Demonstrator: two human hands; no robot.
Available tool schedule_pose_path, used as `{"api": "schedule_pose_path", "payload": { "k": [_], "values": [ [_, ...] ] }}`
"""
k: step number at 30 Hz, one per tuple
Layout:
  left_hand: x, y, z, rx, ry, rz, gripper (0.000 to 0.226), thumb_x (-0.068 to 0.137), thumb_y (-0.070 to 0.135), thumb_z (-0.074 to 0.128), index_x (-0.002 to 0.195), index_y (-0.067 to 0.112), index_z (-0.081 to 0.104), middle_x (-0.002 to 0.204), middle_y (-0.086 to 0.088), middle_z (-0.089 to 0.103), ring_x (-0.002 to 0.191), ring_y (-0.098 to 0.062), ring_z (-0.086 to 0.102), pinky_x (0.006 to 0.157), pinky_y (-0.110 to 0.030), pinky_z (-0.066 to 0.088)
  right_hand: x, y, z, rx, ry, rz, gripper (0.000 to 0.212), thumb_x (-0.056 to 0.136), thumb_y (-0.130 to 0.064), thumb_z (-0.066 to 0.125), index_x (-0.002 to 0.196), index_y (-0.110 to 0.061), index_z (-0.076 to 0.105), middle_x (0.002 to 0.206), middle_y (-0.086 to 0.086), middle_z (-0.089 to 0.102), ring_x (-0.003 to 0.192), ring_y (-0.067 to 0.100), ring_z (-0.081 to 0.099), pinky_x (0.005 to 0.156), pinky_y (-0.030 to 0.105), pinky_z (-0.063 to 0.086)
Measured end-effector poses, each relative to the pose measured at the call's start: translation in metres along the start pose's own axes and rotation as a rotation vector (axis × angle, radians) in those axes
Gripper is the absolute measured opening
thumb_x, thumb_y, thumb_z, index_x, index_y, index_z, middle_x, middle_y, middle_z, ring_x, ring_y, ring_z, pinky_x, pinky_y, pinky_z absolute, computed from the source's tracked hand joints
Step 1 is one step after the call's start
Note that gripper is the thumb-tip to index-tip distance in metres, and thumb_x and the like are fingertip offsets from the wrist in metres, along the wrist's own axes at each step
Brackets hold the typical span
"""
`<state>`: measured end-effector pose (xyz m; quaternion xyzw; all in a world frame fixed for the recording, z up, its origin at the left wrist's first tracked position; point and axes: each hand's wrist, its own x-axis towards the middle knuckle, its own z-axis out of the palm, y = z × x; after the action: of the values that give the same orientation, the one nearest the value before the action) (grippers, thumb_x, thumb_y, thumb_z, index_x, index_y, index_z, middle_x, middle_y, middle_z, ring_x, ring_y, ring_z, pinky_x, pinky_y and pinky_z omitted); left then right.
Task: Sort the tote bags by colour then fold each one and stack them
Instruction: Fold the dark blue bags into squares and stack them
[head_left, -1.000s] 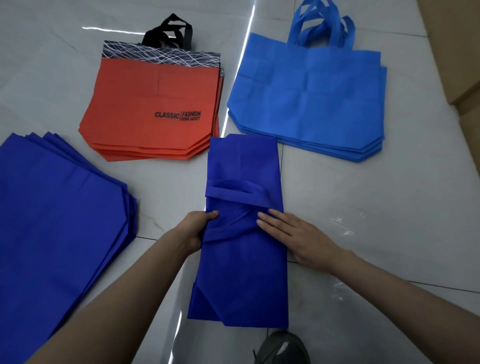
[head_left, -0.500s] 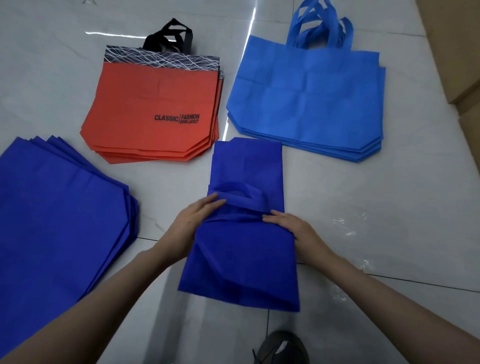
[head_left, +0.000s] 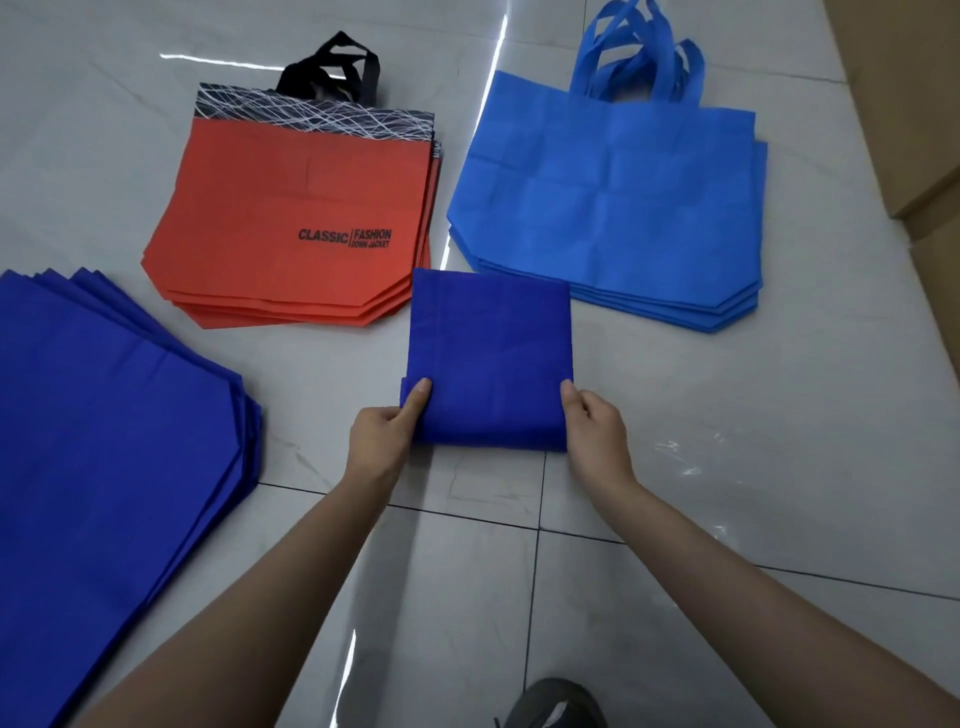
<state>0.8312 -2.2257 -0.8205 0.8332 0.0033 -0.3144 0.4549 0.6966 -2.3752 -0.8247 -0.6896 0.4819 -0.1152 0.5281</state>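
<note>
A dark blue tote bag (head_left: 491, 353), folded into a compact rectangle, lies on the floor in the middle. My left hand (head_left: 382, 431) pinches its near left corner, thumb on top. My right hand (head_left: 592, 428) grips its near right corner the same way. A pile of unfolded dark blue bags (head_left: 98, 457) lies flat at the left. A stack of orange bags (head_left: 296, 228) with black handles lies at the back left. A stack of light blue bags (head_left: 613, 208) lies at the back right, its near edge touching the folded bag's far right corner.
Glossy white floor tiles (head_left: 753, 441) surround the piles. A grey shoe (head_left: 553, 704) shows at the bottom edge. Brown cardboard boxes (head_left: 914, 104) stand along the right side.
The long dark blue strip was folded in half, its near end brought over the far end with the handles tucked inside. Both hands moved to the near corners of the folded bag.
</note>
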Motion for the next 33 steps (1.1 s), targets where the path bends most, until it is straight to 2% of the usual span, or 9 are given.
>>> {"api": "schedule_pose_path", "payload": {
  "k": [3, 8, 11, 13, 15, 18, 21, 28, 33],
  "values": [
    [0.002, 0.004, 0.007, 0.301, 0.239, -0.105, 0.066, 0.080, 0.067, 0.052, 0.048, 0.012, 0.038, 0.057, -0.004, 0.046, 0.062, -0.023, 0.045, 0.068, -0.035, 0.034, 0.013, -0.006, 0.012, -0.226, 0.120, 0.123, 0.050, 0.098, -0.042, 0.042, 0.057, -0.014, 0.037, 0.055, 0.000, 0.041, 0.053, 0.018, 0.039, 0.053, 0.030, 0.029],
    [-0.005, 0.002, 0.016, 0.571, 0.518, 0.127, 0.054, 0.084, 0.057, 0.055, 0.102, 0.006, 0.056, 0.117, -0.013, 0.046, 0.109, -0.031, 0.047, 0.089, -0.044, 0.035, 0.025, -0.004, 0.023, -0.412, 0.164, 0.215, 0.050, 0.098, -0.042, 0.042, 0.055, -0.017, 0.038, 0.055, -0.001, 0.039, 0.052, 0.018, 0.038, 0.046, 0.026, 0.023],
    [0.000, 0.001, 0.019, 0.730, 0.264, 0.659, 0.047, 0.095, 0.045, 0.039, 0.132, 0.016, 0.046, 0.148, -0.008, 0.032, 0.135, -0.026, 0.030, 0.107, -0.045, 0.025, 0.024, -0.010, 0.022, -0.444, 0.172, 0.245, 0.046, 0.099, -0.041, 0.040, 0.062, -0.016, 0.045, 0.060, 0.000, 0.047, 0.057, 0.020, 0.046, 0.051, 0.027, 0.032],
    [0.011, 0.001, 0.024, 0.919, 0.020, 0.714, 0.057, 0.097, 0.049, 0.015, 0.147, 0.025, 0.024, 0.158, 0.001, 0.010, 0.145, -0.022, 0.006, 0.115, -0.043, 0.008, 0.018, -0.013, 0.024, -0.532, 0.218, 0.174, 0.029, 0.099, -0.035, 0.042, 0.087, -0.013, 0.055, 0.081, 0.006, 0.061, 0.073, 0.025, 0.058, 0.064, 0.033, 0.044],
    [0.021, -0.005, 0.027, 0.988, -0.100, 0.636, 0.060, 0.095, 0.051, 0.003, 0.150, 0.029, 0.009, 0.158, 0.005, -0.002, 0.145, -0.021, -0.005, 0.115, -0.039, 0.001, 0.011, -0.011, 0.027, -0.756, 0.339, -0.213, 0.032, 0.091, -0.026, 0.052, 0.119, -0.010, 0.050, 0.117, 0.012, 0.059, 0.104, 0.030, 0.057, 0.084, 0.041, 0.046],
    [0.028, -0.018, 0.030, 0.965, -0.068, 0.684, 0.071, 0.087, 0.051, -0.005, 0.150, 0.021, 0.009, 0.158, 0.002, 0.003, 0.146, -0.023, 0.001, 0.115, -0.040, 0.007, 0.013, -0.001, 0.041, -0.918, 0.121, -0.820, 0.050, 0.092, -0.028, 0.043, 0.139, -0.011, 0.042, 0.146, 0.010, 0.042, 0.133, 0.026, 0.040, 0.106, 0.043, 0.034],
    [0.030, -0.027, 0.033, 0.928, -0.002, 0.737, 0.062, 0.095, 0.042, 0.010, 0.147, 0.010, 0.021, 0.155, -0.005, 0.017, 0.143, -0.023, 0.006, 0.113, -0.043, 0.016, 0.020, 0.006, 0.054, -1.001, -0.185, -0.743, 0.053, 0.095, -0.038, 0.027, 0.142, -0.016, 0.042, 0.149, 0.001, 0.039, 0.136, 0.019, 0.038, 0.106, 0.047, 0.039],
    [0.028, -0.024, 0.034, 0.960, 0.000, 0.671, 0.067, 0.091, 0.049, 0.000, 0.150, 0.017, 0.004, 0.153, 0.007, -0.008, 0.142, -0.015, -0.010, 0.112, -0.033, -0.004, 0.025, 0.030, 0.011, -1.101, -0.175, -0.468, 0.065, 0.088, -0.052, -0.004, 0.147, -0.025, -0.009, 0.155, -0.009, -0.015, 0.142, 0.008, -0.016, 0.116, 0.040, -0.006],
    [0.031, -0.023, 0.027, 1.003, -0.059, 0.687, 0.070, 0.086, 0.053, -0.007, 0.148, 0.019, -0.003, 0.150, 0.008, -0.014, 0.144, -0.020, -0.008, 0.114, -0.035, -0.002, 0.034, 0.005, -0.004, -1.088, 0.027, -0.733, 0.061, 0.095, -0.044, 0.026, 0.148, -0.014, 0.023, 0.156, 0.011, 0.020, 0.143, 0.027, 0.016, 0.114, 0.045, 0.005]
  ]
}}
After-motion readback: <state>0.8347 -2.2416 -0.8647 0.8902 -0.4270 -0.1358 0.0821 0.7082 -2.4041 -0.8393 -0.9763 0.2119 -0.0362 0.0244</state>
